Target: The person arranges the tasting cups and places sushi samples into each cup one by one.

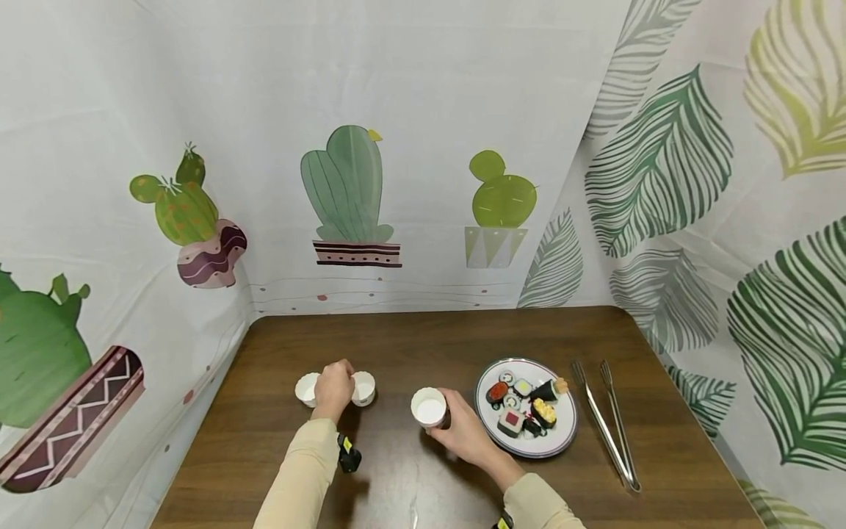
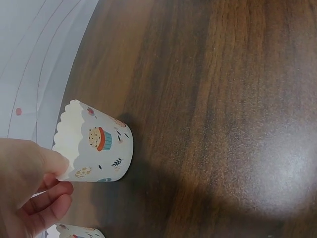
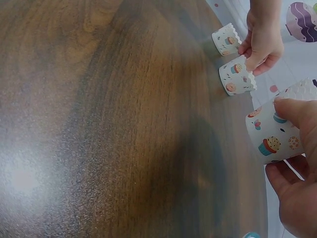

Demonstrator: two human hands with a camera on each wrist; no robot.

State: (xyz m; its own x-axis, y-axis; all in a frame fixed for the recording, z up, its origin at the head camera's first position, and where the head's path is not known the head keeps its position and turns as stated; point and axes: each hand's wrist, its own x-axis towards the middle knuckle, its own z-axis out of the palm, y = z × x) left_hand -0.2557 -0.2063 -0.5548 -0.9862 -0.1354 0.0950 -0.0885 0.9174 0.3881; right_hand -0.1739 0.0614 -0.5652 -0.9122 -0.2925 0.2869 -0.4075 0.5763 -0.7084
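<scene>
Two white paper baking cups with scalloped rims and cupcake prints stand side by side on the left of the table, a left one (image 1: pixel 306 390) and a right one (image 1: pixel 363 389). My left hand (image 1: pixel 335 388) reaches between them and pinches the rim of the right cup (image 2: pixel 101 141) between thumb and fingers. In the head view, my right hand (image 1: pixel 460 430) grips another baking cup (image 1: pixel 428 407) by its side, its opening towards me. The right wrist view shows the thumb on this cup's (image 3: pixel 277 134) wall, with fingers beneath.
Right of my right hand, a round white plate (image 1: pixel 485 420) with a dark rim bears several sushi pieces (image 1: pixel 545 413). Beyond it lie metal tongs (image 1: pixel 604 426), spread apart. Printed cloth (image 1: pixel 423 95) hangs along the back and sides of the brown wooden table (image 1: pixel 423 338).
</scene>
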